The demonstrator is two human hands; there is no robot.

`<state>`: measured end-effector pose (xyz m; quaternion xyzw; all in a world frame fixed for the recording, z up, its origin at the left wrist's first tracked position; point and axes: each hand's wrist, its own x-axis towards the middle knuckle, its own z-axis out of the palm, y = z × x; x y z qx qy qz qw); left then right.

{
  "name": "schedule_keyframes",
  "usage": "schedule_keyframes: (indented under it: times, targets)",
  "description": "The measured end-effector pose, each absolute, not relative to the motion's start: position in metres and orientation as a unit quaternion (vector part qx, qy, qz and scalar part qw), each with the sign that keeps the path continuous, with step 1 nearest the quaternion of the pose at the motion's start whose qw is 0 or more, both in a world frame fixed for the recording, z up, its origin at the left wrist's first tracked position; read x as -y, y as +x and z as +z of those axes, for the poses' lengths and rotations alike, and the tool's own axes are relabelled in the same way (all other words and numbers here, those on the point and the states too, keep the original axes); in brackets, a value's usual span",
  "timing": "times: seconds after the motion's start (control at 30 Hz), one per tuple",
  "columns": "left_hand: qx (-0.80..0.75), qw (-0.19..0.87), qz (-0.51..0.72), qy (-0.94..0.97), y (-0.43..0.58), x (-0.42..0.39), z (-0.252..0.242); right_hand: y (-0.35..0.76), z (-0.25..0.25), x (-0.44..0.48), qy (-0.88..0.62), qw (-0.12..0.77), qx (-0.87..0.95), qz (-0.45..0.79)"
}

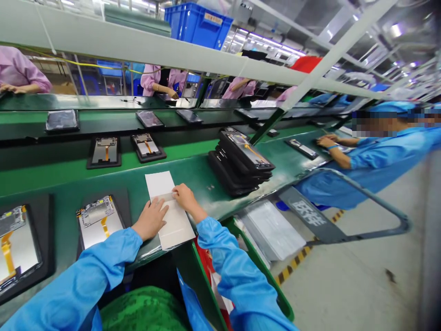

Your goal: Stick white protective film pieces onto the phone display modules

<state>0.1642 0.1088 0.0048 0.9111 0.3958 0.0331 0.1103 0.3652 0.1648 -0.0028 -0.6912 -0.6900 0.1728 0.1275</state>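
Note:
A white sheet (pixel 177 225), its lower part slightly beige, lies on the green workbench at the front edge, with a greyish band across its middle. My left hand (pixel 151 218) rests on the sheet's left side, fingers spread. At the right edge by the band, my right hand (pixel 185 197) has its fingertips pinched together on the sheet; any small piece between them is hidden. Left of my hands, an opened tablet (pixel 99 220) with a circuit board and orange ribbon cable lies on a black pad. Another opened tablet (pixel 20 243) sits farther left.
A stack of black trays (pixel 237 168) bearing an opened tablet stands right of the sheet. Several tablets lie on the green conveyor (pixel 186 149) beyond. A green bin (pixel 255 271) and a cart handle (pixel 372 197) are at right. A co-worker in blue (pixel 386 156) sits farther right.

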Motion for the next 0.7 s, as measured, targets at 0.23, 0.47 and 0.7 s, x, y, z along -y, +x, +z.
schedule_keyframes:
  times: [0.23,0.47,0.7]
  targets:
    - [-0.392,0.095,0.058,0.913,0.16,-0.104,-0.006,0.361,-0.011,-0.164,-0.712,0.112,0.67,0.178]
    - [-0.391,0.107,0.074,0.911,0.159,-0.104,-0.008,0.359,-0.016,-0.162,-0.723,0.127,0.655,0.178]
    - [-0.386,0.091,0.078,0.915,0.16,-0.104,-0.012,0.359,-0.021,-0.155,-0.725,0.161,0.647,0.169]
